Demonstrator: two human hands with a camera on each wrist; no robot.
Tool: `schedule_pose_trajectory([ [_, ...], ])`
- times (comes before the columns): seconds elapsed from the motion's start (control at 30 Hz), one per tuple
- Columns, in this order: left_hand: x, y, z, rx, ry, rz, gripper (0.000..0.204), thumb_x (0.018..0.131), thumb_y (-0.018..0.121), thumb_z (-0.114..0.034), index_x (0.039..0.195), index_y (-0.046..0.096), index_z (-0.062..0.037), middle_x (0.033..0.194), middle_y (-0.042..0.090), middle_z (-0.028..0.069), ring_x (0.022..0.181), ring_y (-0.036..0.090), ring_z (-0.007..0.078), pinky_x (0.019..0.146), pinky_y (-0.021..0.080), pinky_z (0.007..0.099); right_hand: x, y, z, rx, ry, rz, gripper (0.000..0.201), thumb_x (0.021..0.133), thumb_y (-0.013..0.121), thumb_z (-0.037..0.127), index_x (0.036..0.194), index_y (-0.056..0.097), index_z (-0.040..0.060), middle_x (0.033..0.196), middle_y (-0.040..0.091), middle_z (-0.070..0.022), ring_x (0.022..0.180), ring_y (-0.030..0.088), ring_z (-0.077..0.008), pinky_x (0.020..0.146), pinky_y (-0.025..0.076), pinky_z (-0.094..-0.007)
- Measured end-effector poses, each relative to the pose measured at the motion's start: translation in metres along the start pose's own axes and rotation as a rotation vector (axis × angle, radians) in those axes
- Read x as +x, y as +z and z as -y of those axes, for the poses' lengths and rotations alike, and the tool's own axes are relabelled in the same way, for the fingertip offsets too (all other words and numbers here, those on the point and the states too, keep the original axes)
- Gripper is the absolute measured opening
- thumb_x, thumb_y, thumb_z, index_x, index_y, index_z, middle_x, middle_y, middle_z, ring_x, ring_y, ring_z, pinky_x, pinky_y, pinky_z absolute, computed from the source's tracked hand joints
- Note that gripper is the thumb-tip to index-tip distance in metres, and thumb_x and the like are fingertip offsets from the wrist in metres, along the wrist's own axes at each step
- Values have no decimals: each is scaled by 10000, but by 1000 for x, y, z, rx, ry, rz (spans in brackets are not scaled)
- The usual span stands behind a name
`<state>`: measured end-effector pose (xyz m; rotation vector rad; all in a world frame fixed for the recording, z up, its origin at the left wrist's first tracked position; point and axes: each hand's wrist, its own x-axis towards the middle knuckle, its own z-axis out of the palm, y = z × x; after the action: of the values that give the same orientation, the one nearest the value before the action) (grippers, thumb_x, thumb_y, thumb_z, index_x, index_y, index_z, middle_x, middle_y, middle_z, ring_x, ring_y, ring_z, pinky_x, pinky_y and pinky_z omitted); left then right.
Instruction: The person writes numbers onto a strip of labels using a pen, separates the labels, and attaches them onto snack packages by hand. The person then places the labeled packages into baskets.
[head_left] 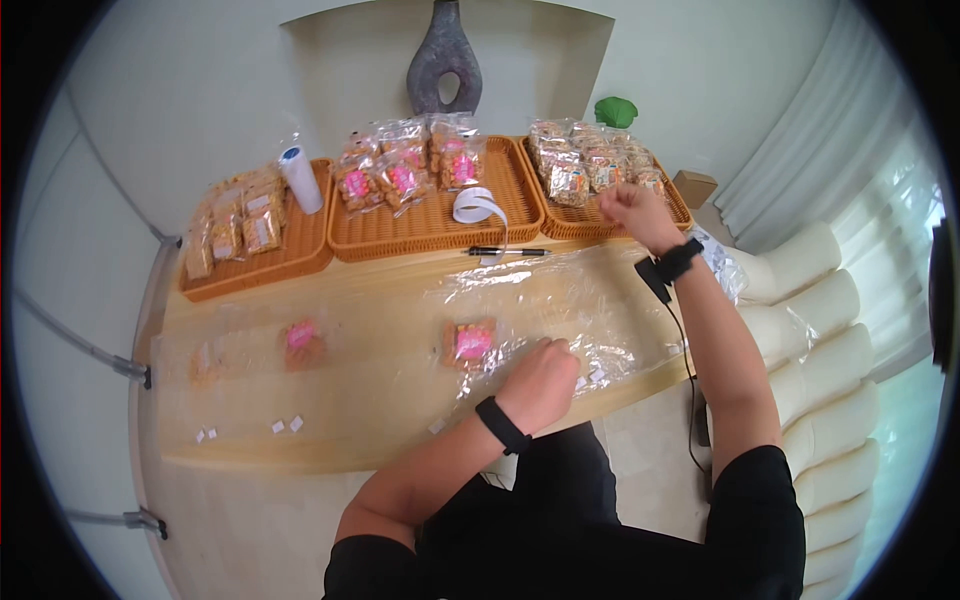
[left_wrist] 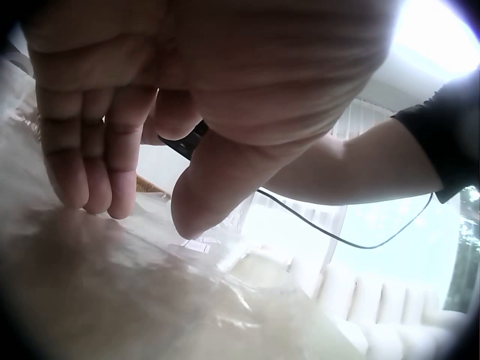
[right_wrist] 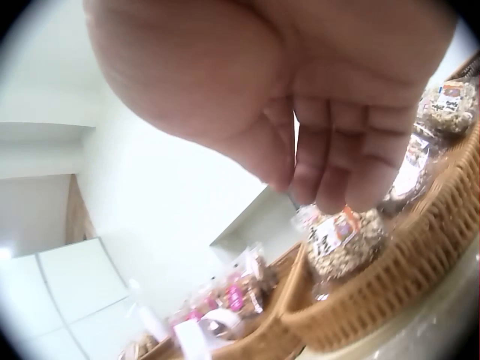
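My left hand (head_left: 540,388) is low over the clear plastic film (head_left: 520,290) spread across the table. In the left wrist view its fingers point down, fingertips right at the film, with the thumb apart and nothing held. A pink-labelled snack pack (head_left: 472,342) lies just left of this hand. My right hand (head_left: 637,212) is over the front of the right wicker basket (head_left: 583,228), fingers loosely bent. Its fingertips overlap a clear bag of pale puffed snack (right_wrist: 341,244) in the right wrist view; no held thing shows. Other such bags (head_left: 605,170) fill that basket.
A middle basket (head_left: 400,243) holds pink-labelled packs (head_left: 403,180) and a white label roll (head_left: 475,205). At left stands a basket (head_left: 290,265) with snack bags and a white roller (head_left: 301,180). A pen (head_left: 510,251) and small white tags (head_left: 296,424) lie on the table.
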<state>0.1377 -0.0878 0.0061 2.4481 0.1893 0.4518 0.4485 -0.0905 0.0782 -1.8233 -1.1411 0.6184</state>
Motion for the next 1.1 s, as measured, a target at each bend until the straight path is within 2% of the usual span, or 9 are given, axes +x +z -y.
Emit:
schedule_pose_trajectory([
  [0.03,0,-5,-4,1,31,-18,115,782,679,-69,741,675,39,886,620,188,929,605,378,850,505,454,-18,8,13,3,-5,8,148,940,643,120,1033,714,29,872,722,-32,807,675,-120,731,539,-277],
  [0.1,-6,-19,-12,-39,60,-64,111,786,681,-69,758,679,38,895,627,183,928,610,373,848,507,452,-52,29,31,-125,131,324,91,954,627,78,990,690,23,854,694,3,735,632,-72,633,510,-237],
  [0.2,-28,-58,-26,-62,41,-143,102,797,686,-67,809,683,34,918,646,168,921,625,360,838,514,439,-85,62,34,-114,158,433,89,949,642,85,970,697,18,804,688,-1,694,631,-73,585,505,-235],
  [0.27,-50,-82,-15,-4,-1,-381,104,800,686,-70,827,676,31,916,643,173,920,624,371,827,511,446,-99,83,31,-61,192,447,113,933,655,107,934,707,7,765,684,-14,665,636,-80,581,510,-241],
  [0.4,-99,-106,17,150,-232,-330,160,792,688,-108,851,664,39,931,632,191,937,606,391,835,503,462,-113,116,39,-95,275,472,157,906,670,143,880,714,-6,705,675,-33,612,643,-94,553,516,-253],
  [0.57,-132,-100,9,259,-482,-108,226,795,708,-147,868,657,61,1059,660,231,1036,602,407,922,494,448,-111,143,40,-24,308,442,194,896,678,166,812,686,-9,670,658,-45,541,621,-102,487,496,-252],
  [0.63,-141,-86,17,275,-289,-304,218,794,704,-128,855,643,72,1139,644,232,1081,582,407,951,480,455,-110,151,42,-15,323,428,200,893,674,165,790,673,-7,662,652,-48,522,613,-102,468,488,-252],
  [0.93,-154,-69,19,259,-226,-393,174,776,696,-92,813,639,69,1263,580,240,1166,527,418,997,436,479,-109,154,30,164,368,288,147,900,637,136,810,658,22,673,641,-55,490,540,-95,446,432,-266],
  [1.1,-151,-63,14,323,-251,-478,164,787,660,-103,792,631,59,1255,583,228,1175,524,402,1002,417,494,-113,104,71,-71,136,-22,136,919,622,141,861,662,24,699,626,-22,571,560,-99,479,439,-271],
])
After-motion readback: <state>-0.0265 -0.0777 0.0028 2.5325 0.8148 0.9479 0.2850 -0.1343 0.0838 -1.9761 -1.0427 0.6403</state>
